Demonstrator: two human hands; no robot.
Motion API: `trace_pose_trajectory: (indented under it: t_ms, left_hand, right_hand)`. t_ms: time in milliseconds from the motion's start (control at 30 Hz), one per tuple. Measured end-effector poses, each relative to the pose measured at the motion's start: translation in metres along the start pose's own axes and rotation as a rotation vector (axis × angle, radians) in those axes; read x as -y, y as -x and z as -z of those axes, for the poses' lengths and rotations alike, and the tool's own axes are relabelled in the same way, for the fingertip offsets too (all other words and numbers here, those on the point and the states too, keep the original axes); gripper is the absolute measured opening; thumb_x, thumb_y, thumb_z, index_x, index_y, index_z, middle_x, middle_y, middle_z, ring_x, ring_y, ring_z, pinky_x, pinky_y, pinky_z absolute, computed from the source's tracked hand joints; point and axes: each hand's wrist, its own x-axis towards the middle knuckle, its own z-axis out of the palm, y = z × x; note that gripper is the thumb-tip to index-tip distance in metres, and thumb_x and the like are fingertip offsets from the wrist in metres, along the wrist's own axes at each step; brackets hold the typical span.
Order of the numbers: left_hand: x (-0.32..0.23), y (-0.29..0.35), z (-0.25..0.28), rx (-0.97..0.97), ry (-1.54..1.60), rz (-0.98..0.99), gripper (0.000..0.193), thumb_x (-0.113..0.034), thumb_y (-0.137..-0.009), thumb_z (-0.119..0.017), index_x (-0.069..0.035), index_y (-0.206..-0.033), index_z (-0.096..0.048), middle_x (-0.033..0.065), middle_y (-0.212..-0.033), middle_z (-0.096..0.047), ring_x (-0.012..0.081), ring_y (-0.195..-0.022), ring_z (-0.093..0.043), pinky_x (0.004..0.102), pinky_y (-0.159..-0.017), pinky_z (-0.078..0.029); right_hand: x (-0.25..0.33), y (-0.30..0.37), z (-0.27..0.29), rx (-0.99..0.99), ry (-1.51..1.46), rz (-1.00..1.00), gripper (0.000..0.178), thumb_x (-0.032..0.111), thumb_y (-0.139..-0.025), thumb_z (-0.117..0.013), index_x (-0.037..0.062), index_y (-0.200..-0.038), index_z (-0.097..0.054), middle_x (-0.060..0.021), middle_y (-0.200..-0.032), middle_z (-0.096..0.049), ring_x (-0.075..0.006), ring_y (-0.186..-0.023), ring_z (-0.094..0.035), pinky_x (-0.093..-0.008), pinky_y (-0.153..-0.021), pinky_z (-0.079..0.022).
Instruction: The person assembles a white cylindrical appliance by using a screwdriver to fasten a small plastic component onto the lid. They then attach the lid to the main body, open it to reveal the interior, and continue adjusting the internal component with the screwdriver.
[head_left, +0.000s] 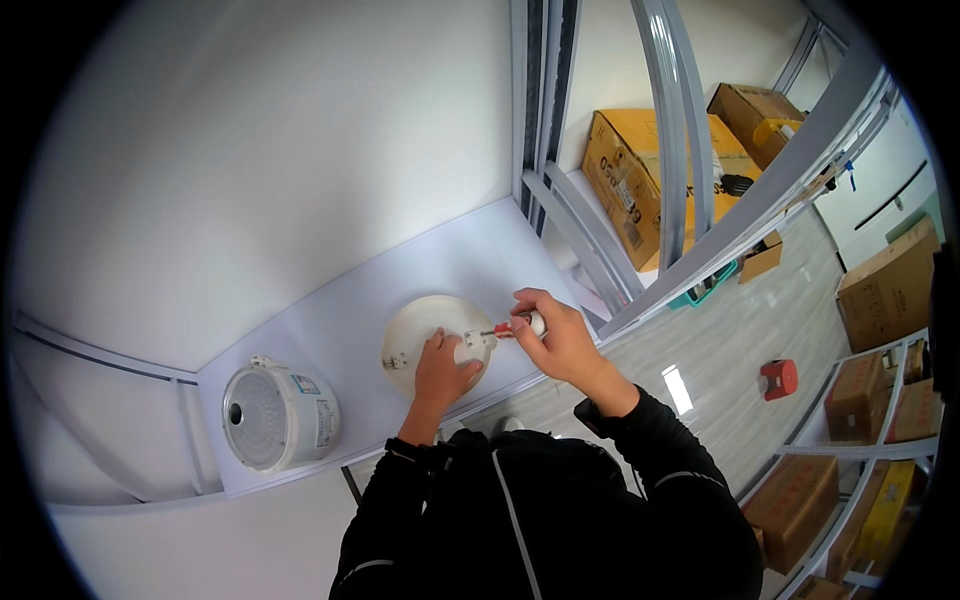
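A round, cream-white disc-shaped part [410, 327] lies on the white tabletop, with small metal fittings at its left and right edges. My left hand [445, 368] rests on it, fingers stretched over its surface near the right fitting. In my right hand [560, 340] is a screwdriver [503, 329] with a red and pale handle, its fingers wrapped round the handle. The shaft points left, and its tip is at the metal fitting on the disc's right edge; whether it sits in a screw is too small to tell.
A white rice cooker [290, 415] stands on the table at the left. Grey metal frame posts [680, 130] rise at the right, with yellow cardboard boxes [630, 190] behind. On the floor is a red stool [779, 379]. Shelves with brown boxes [795, 505] line the lower right.
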Motion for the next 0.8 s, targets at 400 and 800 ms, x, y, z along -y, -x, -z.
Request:
trace_pose_trajectory:
  t_ms: [400,800]
  left_hand:
    - [0.006,0.009,0.0,0.075,-0.073,-0.208,0.074,-0.031,-0.084,-0.088,-0.008,-0.151,-0.064,0.0179,-0.126,-0.062,0.0427,-0.153,-0.045,0.0594,-0.128,-0.032]
    - [0.005,0.009,0.0,0.077,-0.068,-0.195,0.072,-0.028,-0.085,-0.087,-0.008,-0.151,-0.064,0.0165,-0.123,-0.061,0.0413,-0.154,-0.044,0.0587,-0.128,-0.032]
  right_hand:
    - [-0.015,0.004,-0.023,0.146,0.087,0.028,0.03,0.024,-0.105,-0.074,0.0017,-0.124,-0.067,-0.0168,-0.109,-0.076,-0.0333,-0.08,-0.072,-0.0396,-0.074,-0.058]
    - [-0.008,-0.005,-0.027,0.17,0.1,-0.005,0.032,0.028,-0.103,-0.075,0.0007,-0.118,-0.068,-0.0175,-0.105,-0.076,-0.0368,-0.082,-0.073,-0.045,-0.079,-0.058]
